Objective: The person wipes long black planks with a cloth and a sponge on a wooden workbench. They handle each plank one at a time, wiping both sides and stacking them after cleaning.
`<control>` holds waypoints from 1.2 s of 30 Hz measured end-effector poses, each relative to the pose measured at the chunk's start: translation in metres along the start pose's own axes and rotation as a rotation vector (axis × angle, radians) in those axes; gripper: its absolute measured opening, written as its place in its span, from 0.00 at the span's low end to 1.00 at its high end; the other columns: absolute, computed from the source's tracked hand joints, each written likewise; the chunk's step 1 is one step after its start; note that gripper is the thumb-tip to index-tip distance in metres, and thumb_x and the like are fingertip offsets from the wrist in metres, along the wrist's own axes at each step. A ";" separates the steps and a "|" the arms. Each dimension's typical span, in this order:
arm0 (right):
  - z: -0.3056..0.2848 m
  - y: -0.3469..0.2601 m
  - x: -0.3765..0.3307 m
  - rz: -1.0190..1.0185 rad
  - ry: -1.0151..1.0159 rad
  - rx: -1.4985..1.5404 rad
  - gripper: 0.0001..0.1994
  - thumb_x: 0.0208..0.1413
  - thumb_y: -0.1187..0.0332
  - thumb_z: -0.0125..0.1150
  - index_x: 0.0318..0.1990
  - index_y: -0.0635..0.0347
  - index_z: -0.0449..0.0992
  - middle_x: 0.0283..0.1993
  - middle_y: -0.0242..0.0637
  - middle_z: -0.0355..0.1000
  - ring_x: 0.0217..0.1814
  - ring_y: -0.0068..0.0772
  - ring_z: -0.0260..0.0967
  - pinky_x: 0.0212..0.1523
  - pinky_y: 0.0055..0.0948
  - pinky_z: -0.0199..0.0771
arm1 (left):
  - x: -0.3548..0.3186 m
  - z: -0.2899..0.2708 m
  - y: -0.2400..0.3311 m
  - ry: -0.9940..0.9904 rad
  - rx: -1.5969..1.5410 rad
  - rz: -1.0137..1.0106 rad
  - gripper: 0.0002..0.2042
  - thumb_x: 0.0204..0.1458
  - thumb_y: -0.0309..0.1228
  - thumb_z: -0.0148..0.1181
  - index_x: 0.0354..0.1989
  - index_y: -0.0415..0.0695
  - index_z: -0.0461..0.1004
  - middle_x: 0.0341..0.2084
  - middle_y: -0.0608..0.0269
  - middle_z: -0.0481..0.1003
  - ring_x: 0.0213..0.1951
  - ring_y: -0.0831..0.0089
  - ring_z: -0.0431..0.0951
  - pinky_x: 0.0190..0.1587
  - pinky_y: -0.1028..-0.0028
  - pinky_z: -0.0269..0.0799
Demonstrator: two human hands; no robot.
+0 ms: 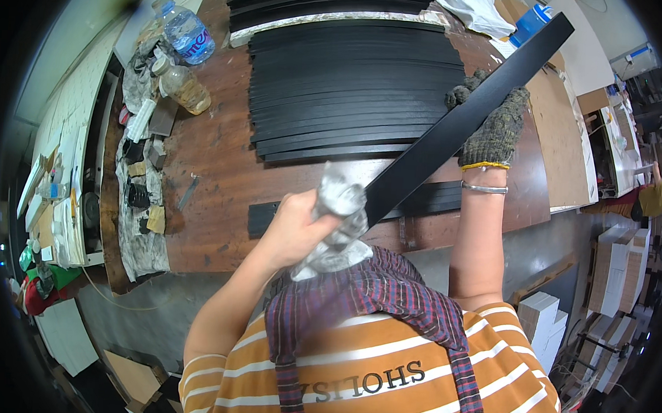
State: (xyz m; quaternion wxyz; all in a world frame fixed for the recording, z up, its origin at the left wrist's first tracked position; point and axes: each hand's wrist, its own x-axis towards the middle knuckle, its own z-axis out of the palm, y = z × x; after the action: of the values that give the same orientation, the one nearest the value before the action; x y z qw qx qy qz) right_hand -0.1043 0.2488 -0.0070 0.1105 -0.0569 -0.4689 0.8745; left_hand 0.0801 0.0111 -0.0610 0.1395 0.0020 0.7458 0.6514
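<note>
Your left hand (294, 231) is clenched on a crumpled grey rag (335, 220), pressed against the near end of a long black strip (460, 123). Your right hand (491, 125), in a knit work glove, grasps that strip farther up, so it slants up off the counter (214, 164) toward the far right corner.

As for progress, a large stack of black strips (351, 82) lies fanned out on the middle of the counter, and one more dark strip (420, 203) lies flat by the near edge under the one you hold. You cannot tell from here which of these are already wiped, so judge the work as somewhere in its middle, with one piece in hand.

The counter is worn brown wood. Along its left edge sit a stained cloth (134, 220) with small blocks on it and two plastic bottles (184, 60) near the far left corner. Beyond the right edge, boards and white boxes (616, 263) crowd a workshop floor.
</note>
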 end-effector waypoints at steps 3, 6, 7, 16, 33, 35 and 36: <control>-0.008 -0.004 0.006 0.085 0.045 0.097 0.24 0.69 0.45 0.41 0.45 0.60 0.71 0.34 0.43 0.72 0.25 0.43 0.69 0.25 0.37 0.74 | -0.018 -0.011 -0.017 0.017 -0.012 -0.023 0.08 0.58 0.22 0.59 0.44 0.36 0.78 0.36 0.66 0.80 0.39 0.80 0.78 0.45 0.76 0.73; -0.011 -0.007 0.009 0.002 0.015 0.077 0.23 0.69 0.47 0.43 0.36 0.61 0.67 0.30 0.41 0.69 0.27 0.40 0.66 0.27 0.40 0.71 | -0.025 -0.027 -0.018 0.203 -0.230 -0.015 0.08 0.57 0.19 0.58 0.43 0.35 0.78 0.35 0.67 0.80 0.38 0.80 0.78 0.44 0.76 0.74; -0.012 -0.007 0.009 0.056 0.000 0.143 0.22 0.69 0.48 0.44 0.36 0.60 0.67 0.30 0.40 0.68 0.27 0.39 0.66 0.26 0.39 0.70 | -0.025 -0.034 -0.016 0.280 -0.274 -0.100 0.08 0.57 0.19 0.57 0.43 0.35 0.78 0.35 0.67 0.80 0.38 0.80 0.78 0.44 0.77 0.74; -0.008 0.026 -0.008 -0.109 -0.238 -0.321 0.22 0.68 0.46 0.44 0.36 0.58 0.70 0.28 0.37 0.67 0.27 0.38 0.65 0.30 0.38 0.69 | 0.012 -0.053 0.023 0.336 -0.196 0.162 0.08 0.59 0.22 0.59 0.44 0.34 0.78 0.36 0.63 0.81 0.37 0.78 0.80 0.42 0.76 0.76; -0.016 0.018 -0.014 0.023 0.085 0.339 0.14 0.65 0.58 0.54 0.41 0.62 0.72 0.29 0.38 0.70 0.28 0.40 0.69 0.36 0.43 0.74 | -0.029 -0.051 -0.062 0.205 -0.194 -0.230 0.11 0.51 0.18 0.62 0.44 0.35 0.78 0.34 0.61 0.80 0.41 0.75 0.80 0.46 0.73 0.76; -0.013 0.018 -0.014 0.006 0.103 0.365 0.09 0.62 0.66 0.57 0.42 0.63 0.71 0.32 0.41 0.71 0.35 0.45 0.72 0.45 0.47 0.77 | -0.030 -0.042 -0.063 0.305 -0.518 -0.132 0.11 0.55 0.23 0.65 0.46 0.36 0.77 0.38 0.59 0.81 0.41 0.72 0.81 0.45 0.71 0.78; -0.008 0.020 -0.016 0.042 0.117 0.396 0.08 0.61 0.68 0.58 0.42 0.63 0.72 0.33 0.42 0.72 0.37 0.47 0.73 0.48 0.48 0.77 | -0.025 -0.033 -0.061 0.329 -0.633 -0.080 0.12 0.56 0.25 0.66 0.47 0.36 0.76 0.39 0.59 0.81 0.41 0.71 0.82 0.45 0.71 0.79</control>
State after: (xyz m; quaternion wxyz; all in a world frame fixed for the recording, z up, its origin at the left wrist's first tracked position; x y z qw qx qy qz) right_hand -0.0898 0.2402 -0.0280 0.1284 -0.0946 -0.2794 0.9469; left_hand 0.1085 -0.0346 -0.1110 0.0367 -0.1755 0.5189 0.8358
